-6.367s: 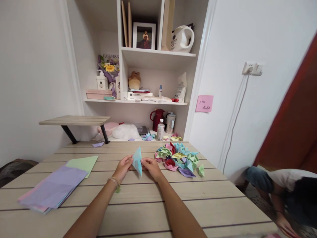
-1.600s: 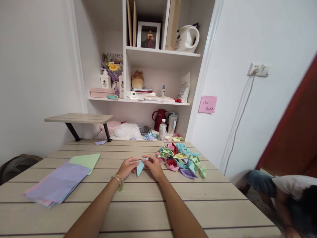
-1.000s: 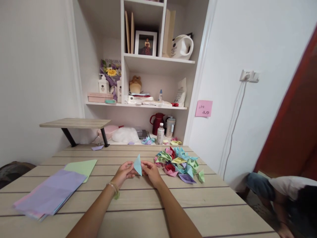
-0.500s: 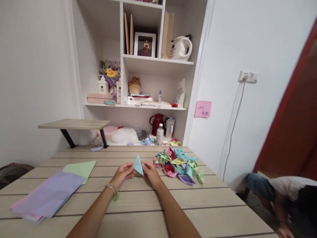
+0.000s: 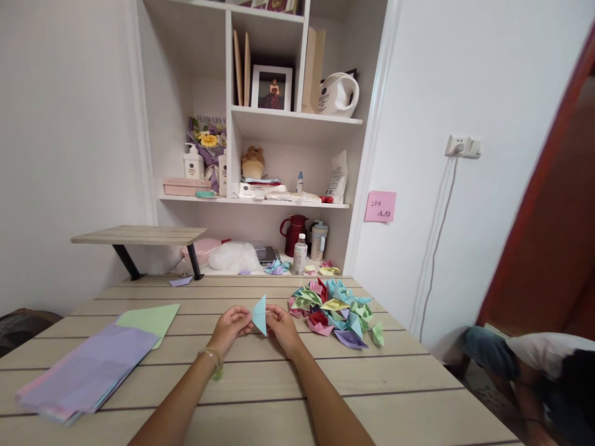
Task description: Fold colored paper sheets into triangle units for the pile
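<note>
A small light-blue folded paper (image 5: 260, 316), triangular in outline, is held up between my two hands above the table. My left hand (image 5: 231, 326) pinches its left corner between thumb and fingers, with a bracelet at the wrist. On the other side, my right hand (image 5: 280, 328) grips the right edge with closed fingertips, partly hidden behind the paper. Right of my hands lies a heap of folded paper boats (image 5: 334, 305) in blue, green, pink, yellow, red and purple. Flat sheets of coloured paper, a purple sheet (image 5: 93, 368) uppermost, lie stacked on the left.
A green sheet (image 5: 162, 316) sticks out beside the stack. A raised wooden stand (image 5: 139, 234) is at the back left. Behind the table are a bottle (image 5: 300, 254), a red jug (image 5: 294, 234) and white shelves (image 5: 297, 118). A person (image 5: 539, 359) is bent over at the lower right.
The blue folded paper has turned between my fingers, so its long straight edge now stands nearly upright on the right. Both hands stay in about the same place, still holding it.
</note>
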Tool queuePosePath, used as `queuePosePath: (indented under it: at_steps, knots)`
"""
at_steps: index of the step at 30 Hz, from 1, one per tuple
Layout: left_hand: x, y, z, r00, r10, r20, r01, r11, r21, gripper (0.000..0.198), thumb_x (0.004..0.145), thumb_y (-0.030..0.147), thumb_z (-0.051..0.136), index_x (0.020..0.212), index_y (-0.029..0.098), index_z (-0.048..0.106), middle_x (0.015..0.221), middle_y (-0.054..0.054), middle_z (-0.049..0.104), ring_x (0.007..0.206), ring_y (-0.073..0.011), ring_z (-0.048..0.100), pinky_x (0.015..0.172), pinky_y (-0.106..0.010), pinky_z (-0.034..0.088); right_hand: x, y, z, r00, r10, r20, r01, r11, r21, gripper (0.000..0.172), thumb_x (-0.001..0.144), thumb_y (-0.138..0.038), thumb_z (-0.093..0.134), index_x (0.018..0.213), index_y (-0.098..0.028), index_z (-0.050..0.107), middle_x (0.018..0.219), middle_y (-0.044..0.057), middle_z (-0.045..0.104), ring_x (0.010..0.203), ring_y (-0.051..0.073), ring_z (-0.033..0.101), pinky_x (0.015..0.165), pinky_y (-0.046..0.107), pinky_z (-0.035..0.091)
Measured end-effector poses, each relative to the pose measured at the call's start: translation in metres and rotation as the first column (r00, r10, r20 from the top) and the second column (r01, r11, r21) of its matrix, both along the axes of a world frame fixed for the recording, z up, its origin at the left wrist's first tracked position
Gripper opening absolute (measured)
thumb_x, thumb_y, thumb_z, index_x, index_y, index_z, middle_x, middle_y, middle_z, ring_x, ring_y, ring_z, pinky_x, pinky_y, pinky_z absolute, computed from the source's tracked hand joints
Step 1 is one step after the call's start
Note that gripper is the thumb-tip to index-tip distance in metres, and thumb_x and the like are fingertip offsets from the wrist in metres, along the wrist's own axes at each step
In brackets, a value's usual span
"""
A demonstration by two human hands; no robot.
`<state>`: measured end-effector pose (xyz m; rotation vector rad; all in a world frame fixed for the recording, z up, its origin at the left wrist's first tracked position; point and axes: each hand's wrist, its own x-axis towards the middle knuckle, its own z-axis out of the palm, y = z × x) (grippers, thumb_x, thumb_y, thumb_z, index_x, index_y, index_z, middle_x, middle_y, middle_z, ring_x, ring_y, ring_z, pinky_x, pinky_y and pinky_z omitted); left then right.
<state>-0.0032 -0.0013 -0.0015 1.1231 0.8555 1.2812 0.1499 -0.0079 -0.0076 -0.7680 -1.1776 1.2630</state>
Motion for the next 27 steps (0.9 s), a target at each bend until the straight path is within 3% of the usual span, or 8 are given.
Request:
queuePosePath:
  at_steps: [7,13,18,24,27]
  knots:
    - [-0.002,0.002,-0.001,0.997,-0.012,-0.073,0.013,1.0,0.008,0.035,0.054,0.03,0.073,0.079,0.013,0.057,0.061,-0.002,0.062,0.053,-0.011,0.057,0.049,-0.019,0.042,0.001,-0.003,0.001,0.989,0.035,0.142,-0.042,0.998,0.048,0.03,0.06,-0.03,0.061,0.086,-0.013,0.057,0.046,-0.004,0.055,0.039,0.011,0.05,0.04,0.02,0.039]
    - [0.0,-0.001,0.001,0.998,-0.036,-0.059,0.039,0.998,0.051,0.032,0.055,0.03,0.072,0.074,0.016,0.051,0.063,-0.001,0.062,0.053,-0.0111,0.058,0.049,-0.019,0.042,0.002,-0.005,0.0,0.904,-0.197,0.379,0.096,0.959,0.268,0.01,0.064,-0.019,0.053,0.072,-0.016,0.058,0.047,-0.004,0.052,0.04,0.009,0.048,0.039,0.017,0.037]
    - [0.005,-0.005,0.003,0.995,0.004,-0.104,0.005,0.996,0.087,0.031,0.054,0.031,0.072,0.072,0.015,0.052,0.07,-0.003,0.064,0.055,-0.0115,0.058,0.05,-0.021,0.044,0.001,-0.008,0.002,0.849,-0.272,0.454,0.102,0.926,0.364,0.02,0.064,-0.014,0.051,0.081,-0.017,0.061,0.052,-0.004,0.054,0.045,0.009,0.048,0.042,0.017,0.037]
    - [0.007,-0.008,0.003,0.982,0.039,-0.186,-0.006,0.985,0.171,0.029,0.058,0.035,0.068,0.077,0.014,0.062,0.072,-0.005,0.064,0.063,-0.0147,0.059,0.058,-0.024,0.048,0.002,-0.009,0.002,0.801,-0.316,0.508,0.136,0.923,0.361,0.024,0.064,-0.014,0.05,0.084,-0.017,0.063,0.048,-0.005,0.051,0.04,0.008,0.045,0.039,0.017,0.035]
    - [0.007,-0.009,0.004,0.976,0.002,-0.217,0.036,0.985,0.169,0.032,0.06,0.036,0.067,0.083,0.013,0.064,0.072,-0.005,0.064,0.064,-0.014,0.059,0.056,-0.022,0.047,0.002,-0.008,0.002,0.802,-0.347,0.486,0.178,0.916,0.36,0.021,0.064,-0.017,0.051,0.081,-0.016,0.065,0.046,-0.005,0.049,0.039,0.008,0.043,0.038,0.017,0.033]
